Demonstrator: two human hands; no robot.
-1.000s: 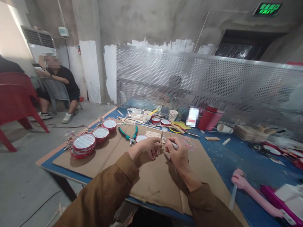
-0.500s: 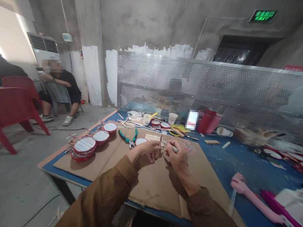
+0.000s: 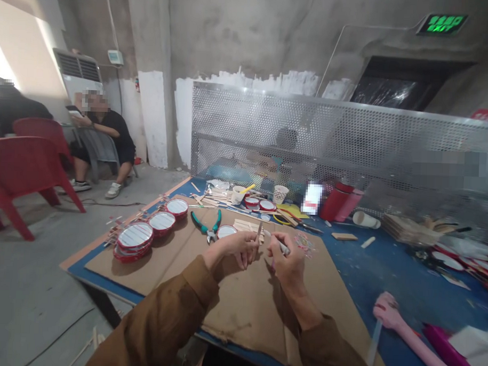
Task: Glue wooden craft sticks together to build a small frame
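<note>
Over the cardboard sheet (image 3: 239, 305), my left hand (image 3: 237, 248) pinches a thin flat wooden stick (image 3: 260, 230) that points upward. My right hand (image 3: 288, 263), a short gap away, is closed around a slim white pen-shaped thing (image 3: 283, 247); its pale tip is angled toward the stick. Just beyond my left hand lie several light wooden strips (image 3: 246, 224) and a small round red-rimmed piece (image 3: 227, 231), partly covered by that hand. Teal-handled pliers (image 3: 207, 224) lie spread on the cardboard, left of the strips.
Red-rimmed drum-like discs (image 3: 135, 236) with sticks line the left edge. Paper cups (image 3: 281, 193), a lit phone (image 3: 312, 198) and a red bottle (image 3: 336, 202) stand at the back. A pink hammer-shaped tool (image 3: 402, 330) lies right. A seated person (image 3: 110, 127) is far left.
The view has turned slightly, so the background sits a little differently. Both hands keep their grips; the right hand and the pen-shaped thing have shifted only slightly.
</note>
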